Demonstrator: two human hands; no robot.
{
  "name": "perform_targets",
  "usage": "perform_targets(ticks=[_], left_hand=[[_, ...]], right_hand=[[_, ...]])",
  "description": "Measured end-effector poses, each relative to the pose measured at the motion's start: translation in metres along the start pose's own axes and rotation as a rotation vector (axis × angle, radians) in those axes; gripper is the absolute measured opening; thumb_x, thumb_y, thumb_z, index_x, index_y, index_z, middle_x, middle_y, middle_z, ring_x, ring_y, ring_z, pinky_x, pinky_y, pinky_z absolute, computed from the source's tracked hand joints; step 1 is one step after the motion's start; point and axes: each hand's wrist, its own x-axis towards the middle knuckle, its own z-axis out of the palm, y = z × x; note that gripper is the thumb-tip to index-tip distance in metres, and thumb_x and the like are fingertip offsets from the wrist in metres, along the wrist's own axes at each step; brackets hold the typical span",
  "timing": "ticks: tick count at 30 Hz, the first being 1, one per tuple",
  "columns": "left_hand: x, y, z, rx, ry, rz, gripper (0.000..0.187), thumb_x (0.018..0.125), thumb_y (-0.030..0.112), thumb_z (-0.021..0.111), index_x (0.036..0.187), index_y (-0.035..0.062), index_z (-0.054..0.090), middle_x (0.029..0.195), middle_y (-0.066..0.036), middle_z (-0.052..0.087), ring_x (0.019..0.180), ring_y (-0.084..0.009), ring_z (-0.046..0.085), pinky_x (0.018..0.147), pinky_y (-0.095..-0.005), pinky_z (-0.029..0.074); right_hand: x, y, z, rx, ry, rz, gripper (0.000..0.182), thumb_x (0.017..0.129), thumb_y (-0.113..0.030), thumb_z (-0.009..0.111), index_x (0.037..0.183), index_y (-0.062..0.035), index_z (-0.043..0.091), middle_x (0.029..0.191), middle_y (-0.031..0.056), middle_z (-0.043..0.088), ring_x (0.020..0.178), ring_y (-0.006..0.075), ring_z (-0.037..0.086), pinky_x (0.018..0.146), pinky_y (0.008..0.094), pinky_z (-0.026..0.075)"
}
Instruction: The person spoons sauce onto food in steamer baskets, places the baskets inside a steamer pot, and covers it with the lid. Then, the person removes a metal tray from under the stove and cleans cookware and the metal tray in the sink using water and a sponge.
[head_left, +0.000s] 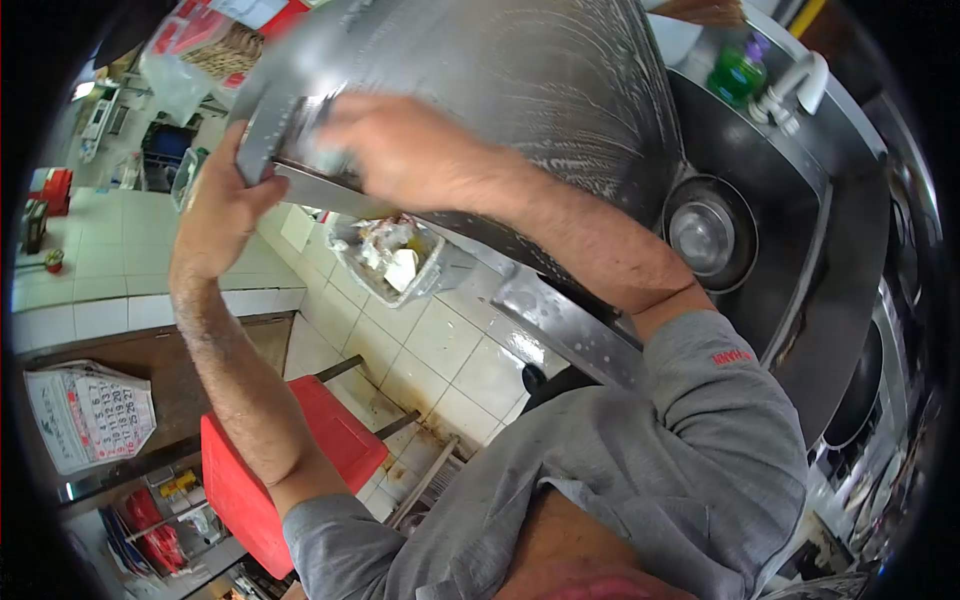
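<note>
A large metal panel with a folded edge is tilted up in front of me, its surface streaked with soapy foam. My left hand grips the panel's corner at the left, thumb on the near side. My right hand is curled and blurred by motion at the panel's edge, close to that corner. Something whitish and silvery shows under its fingers, too smeared to name.
At the right is a sink holding a round metal pan. A green soap bottle stands beside a white tap. Below the panel is a lined waste bin; a red stool stands at the lower left.
</note>
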Motion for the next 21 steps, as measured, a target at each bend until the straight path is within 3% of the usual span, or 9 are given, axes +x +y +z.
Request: perform_targets(ticks=[1,5,7,9,10,12,15,20,21], left_hand=[[0.002,-0.001,0.0,-0.021,0.014,0.014,0.042,0.075,0.008,0.062,0.115,0.0057,0.049,0.069,0.004,0.048,0.05,-0.0043,0.039,0.043,-0.0211,0.031],[-0.002,0.005,-0.001,0.022,-0.014,0.054,0.041,0.077,0.01,0.061,0.115,0.0053,0.049,0.067,0.004,0.047,0.05,-0.0043,0.038,0.043,-0.021,0.031],[-0.005,0.012,0.0,0.021,-0.018,-0.037,0.038,0.076,0.008,0.06,0.112,0.0032,0.05,0.067,0.004,0.047,0.053,-0.0062,0.039,0.047,-0.0228,0.032],[-0.003,0.011,0.003,0.027,0.023,-0.036,0.035,0.077,0.008,0.059,0.111,0.0047,0.051,0.063,0.005,0.044,0.05,-0.0045,0.036,0.044,-0.0213,0.028],[-0.002,0.01,-0.001,0.026,0.001,-0.069,0.034,0.078,0.007,0.058,0.111,0.0051,0.051,0.064,0.005,0.044,0.049,-0.0041,0.035,0.043,-0.0206,0.028],[0.001,0.016,0.006,0.011,0.007,-0.087,0.031,0.079,0.006,0.057,0.11,0.0059,0.051,0.064,0.005,0.043,0.049,-0.003,0.034,0.043,-0.0194,0.027],[0.0,0.01,0.003,0.02,0.015,-0.068,0.032,0.079,0.006,0.057,0.111,0.006,0.05,0.065,0.005,0.043,0.049,-0.0031,0.033,0.043,-0.0198,0.027],[-0.01,0.02,-0.001,0.07,0.023,-0.112,0.031,0.082,0.005,0.055,0.111,0.0017,0.048,0.066,0.004,0.043,0.052,-0.003,0.034,0.043,-0.0199,0.027],[-0.013,0.015,-0.004,0.06,0.034,-0.091,0.045,0.082,0.008,0.056,0.124,0.0026,0.043,0.065,0.004,0.043,0.048,-0.0032,0.035,0.04,-0.0195,0.028]], right_hand=[[-0.002,-0.01,0.009,0.013,-0.03,0.016,0.04,0.067,0.006,0.054,0.105,-0.0049,0.059,0.095,0.0112,0.054,0.089,0.0293,0.057,0.075,0.0398,0.048],[-0.084,0.051,0.032,0.164,-0.043,-0.097,0.033,0.072,0.008,0.048,0.1,-0.0043,0.059,0.088,0.0124,0.055,0.087,0.0297,0.057,0.072,0.0419,0.048],[-0.207,0.107,0.053,0.103,-0.209,0.186,0.029,0.072,0.002,0.056,0.101,-0.0045,0.059,0.098,0.0138,0.058,0.095,0.0316,0.057,0.08,0.0395,0.048],[-0.364,0.17,0.094,0.216,-0.129,0.403,0.03,0.07,0.009,0.051,0.095,-0.0045,0.062,0.097,0.0142,0.059,0.097,0.0327,0.057,0.082,0.037,0.046],[-0.4,0.168,0.094,0.131,-0.277,0.721,0.035,0.069,0.011,0.049,0.096,-0.0053,0.063,0.095,0.0136,0.061,0.097,0.0302,0.058,0.081,0.0348,0.045],[-0.47,0.199,0.104,0.148,-0.25,0.919,0.031,0.069,0.008,0.051,0.095,-0.0038,0.063,0.098,0.0145,0.061,0.096,0.0305,0.058,0.081,0.036,0.045],[-0.428,0.203,0.084,0.382,0.147,1.131,0.022,0.073,0.001,0.058,0.095,-0.0014,0.061,0.098,0.0153,0.061,0.092,0.0296,0.058,0.08,0.0354,0.045],[-0.253,0.219,0.009,-0.372,0.691,0.704,0.02,0.076,-0.004,0.06,0.095,0.0004,0.057,0.092,0.0171,0.055,0.088,0.0365,0.054,0.075,0.0377,0.045],[-0.242,0.243,0.009,-0.52,0.71,0.671,0.019,0.075,-0.002,0.059,0.093,0.0004,0.056,0.091,0.0185,0.053,0.087,0.0388,0.052,0.074,0.0397,0.045]])
